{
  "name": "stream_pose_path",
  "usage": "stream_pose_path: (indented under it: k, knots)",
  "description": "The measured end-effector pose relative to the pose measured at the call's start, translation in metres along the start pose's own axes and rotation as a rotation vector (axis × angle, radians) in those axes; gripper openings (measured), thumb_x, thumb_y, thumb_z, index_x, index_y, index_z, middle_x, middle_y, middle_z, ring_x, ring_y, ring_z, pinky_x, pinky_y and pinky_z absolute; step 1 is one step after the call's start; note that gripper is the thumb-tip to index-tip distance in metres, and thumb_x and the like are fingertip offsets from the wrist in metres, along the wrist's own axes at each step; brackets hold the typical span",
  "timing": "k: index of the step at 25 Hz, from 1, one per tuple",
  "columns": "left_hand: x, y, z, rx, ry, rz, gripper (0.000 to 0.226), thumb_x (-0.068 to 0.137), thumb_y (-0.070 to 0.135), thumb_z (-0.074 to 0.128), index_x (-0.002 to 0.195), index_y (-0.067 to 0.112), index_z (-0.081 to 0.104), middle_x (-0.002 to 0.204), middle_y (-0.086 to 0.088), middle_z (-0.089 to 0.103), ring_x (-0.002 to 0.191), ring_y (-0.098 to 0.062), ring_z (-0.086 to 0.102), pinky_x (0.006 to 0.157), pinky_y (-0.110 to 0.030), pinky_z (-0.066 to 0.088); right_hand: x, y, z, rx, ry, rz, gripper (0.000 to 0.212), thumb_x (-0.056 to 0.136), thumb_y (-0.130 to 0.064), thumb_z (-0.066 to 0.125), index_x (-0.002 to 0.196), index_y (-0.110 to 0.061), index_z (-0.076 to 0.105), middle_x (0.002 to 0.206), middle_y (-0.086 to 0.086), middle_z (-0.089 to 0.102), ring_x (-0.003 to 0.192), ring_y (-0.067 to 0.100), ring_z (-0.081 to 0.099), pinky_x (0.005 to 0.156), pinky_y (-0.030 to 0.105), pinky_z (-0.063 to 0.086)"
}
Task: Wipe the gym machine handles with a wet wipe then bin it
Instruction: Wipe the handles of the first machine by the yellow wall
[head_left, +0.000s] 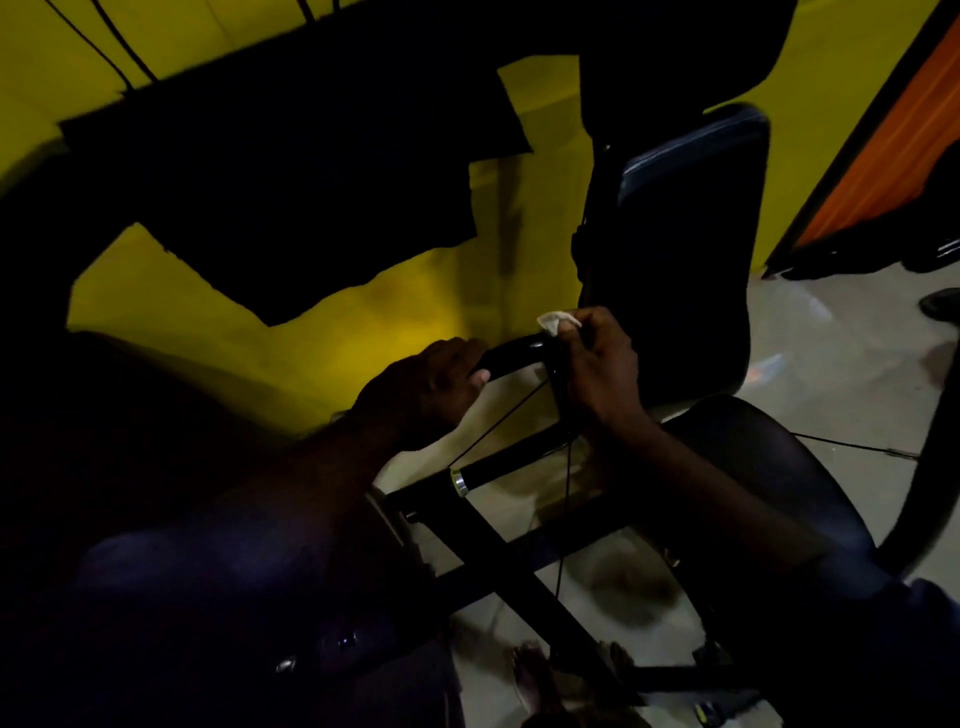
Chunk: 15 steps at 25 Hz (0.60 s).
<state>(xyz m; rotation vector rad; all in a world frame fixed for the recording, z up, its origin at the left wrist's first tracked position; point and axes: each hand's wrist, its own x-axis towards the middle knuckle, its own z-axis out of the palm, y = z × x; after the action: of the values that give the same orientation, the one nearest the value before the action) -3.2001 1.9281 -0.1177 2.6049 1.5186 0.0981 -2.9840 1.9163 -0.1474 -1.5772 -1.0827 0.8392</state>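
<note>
Yellow wall (389, 312) at 12 o'clock, pale floor (831, 353) at 3 o'clock, light very dim. Curved black handle (514, 354) at frame centre, gripped by left hand (441, 379), fingers clamped round it. Wet wipe (551, 322) pinched between right hand (597, 364) fingertips, pressed at handle bend, 1 o'clock of centre. Risk judged: small wipe dropped or snagged on thin cable (498, 423) if pinch is loosened; patches missed in poor light. No bin seen, contents cannot be told

Bare hands: two, the left hand (431, 384) and the right hand (602, 364). Crumpled white wet wipe (553, 321): one. Curved glossy black handle bar (511, 356): one. Upright black padded backrest (685, 270): one. Round black seat pad (753, 467): one. Chrome collar ring (459, 480): one.
</note>
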Motion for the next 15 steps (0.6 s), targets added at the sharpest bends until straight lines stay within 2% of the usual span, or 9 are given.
stream_pose_path:
  k: [2, 3, 5, 6, 8, 11, 13, 15]
  knots:
    - [-0.004, 0.014, -0.010, 0.071, 0.001, 0.001, 0.051, 0.102, 0.045, 0.025, 0.130, 0.012, 0.052, 0.121, -0.008, 0.055, 0.103, -0.034, 0.056, 0.079, -0.043, 0.046, 0.003, 0.003, -0.028, 0.081, -0.017, 0.089, 0.022, 0.098, -0.040, 0.063, 0.101, -0.019, 0.070, 0.094, -0.002, 0.075, 0.086, 0.011, 0.071, 0.076, 0.033, 0.057]
    - [-0.005, 0.023, -0.016, 0.110, 0.001, -0.017, 0.049, 0.100, 0.042, 0.027, 0.128, 0.011, 0.053, 0.124, -0.010, 0.054, 0.105, -0.036, 0.055, 0.081, -0.045, 0.045, 0.004, 0.003, -0.043, 0.219, -0.025, 0.187, 0.027, 0.095, -0.041, 0.066, 0.104, -0.016, 0.072, 0.095, 0.002, 0.076, 0.086, 0.017, 0.072, 0.075, 0.037, 0.058]
    - [-0.004, 0.050, -0.028, 0.064, 0.014, -0.053, 0.048, 0.095, 0.040, 0.038, 0.129, 0.011, 0.056, 0.130, -0.014, 0.053, 0.111, -0.039, 0.054, 0.087, -0.049, 0.048, 0.000, 0.005, -0.081, 0.480, -0.071, 0.362, 0.030, 0.097, -0.031, 0.068, 0.110, -0.004, 0.071, 0.086, 0.009, 0.073, 0.076, 0.020, 0.071, 0.064, 0.032, 0.056]
    - [-0.005, 0.070, -0.034, -0.042, 0.023, -0.061, 0.051, 0.092, 0.043, 0.042, 0.127, 0.011, 0.059, 0.129, -0.014, 0.054, 0.114, -0.039, 0.053, 0.091, -0.050, 0.049, -0.008, 0.004, -0.106, 0.517, -0.082, 0.394, 0.028, 0.099, -0.024, 0.067, 0.111, 0.001, 0.070, 0.081, 0.009, 0.072, 0.072, 0.019, 0.068, 0.062, 0.027, 0.055]
    - [-0.003, 0.116, -0.049, -0.296, 0.038, -0.083, 0.049, 0.091, 0.048, 0.048, 0.121, 0.012, 0.064, 0.124, -0.009, 0.055, 0.113, -0.028, 0.056, 0.094, -0.039, 0.049, -0.033, -0.004, -0.156, 0.530, -0.021, 0.404, 0.022, 0.096, -0.021, 0.072, 0.101, 0.000, 0.072, 0.082, 0.011, 0.073, 0.077, 0.023, 0.068, 0.070, 0.030, 0.054]
    - [-0.002, 0.190, -0.060, -0.561, 0.098, -0.063, 0.017, 0.095, 0.031, 0.069, 0.108, 0.021, 0.067, 0.111, 0.001, 0.058, 0.088, -0.006, 0.060, 0.077, -0.017, 0.043, -0.089, -0.027, -0.239, 0.592, 0.145, 0.386, 0.008, 0.092, -0.015, 0.075, 0.092, -0.008, 0.072, 0.091, 0.010, 0.077, 0.082, 0.020, 0.073, 0.070, 0.028, 0.059]
    - [-0.003, 0.236, -0.057, -0.668, 0.134, 0.026, 0.013, 0.094, 0.024, 0.073, 0.104, 0.025, 0.067, 0.107, 0.001, 0.061, 0.087, -0.010, 0.063, 0.078, -0.019, 0.044, -0.134, -0.036, -0.295, 0.663, 0.173, 0.401, 0.005, 0.093, -0.010, 0.072, 0.095, -0.006, 0.070, 0.100, 0.011, 0.075, 0.087, 0.020, 0.072, 0.069, 0.025, 0.060]
    - [-0.006, 0.286, -0.050, -0.726, 0.090, 0.149, 0.015, 0.092, 0.023, 0.075, 0.106, 0.020, 0.070, 0.108, -0.003, 0.064, 0.089, -0.016, 0.064, 0.082, -0.024, 0.047, -0.190, -0.041, -0.351, 0.670, 0.260, 0.384, 0.020, 0.093, -0.003, 0.067, 0.113, 0.001, 0.067, 0.113, 0.018, 0.072, 0.099, 0.023, 0.069, 0.074, 0.023, 0.061]
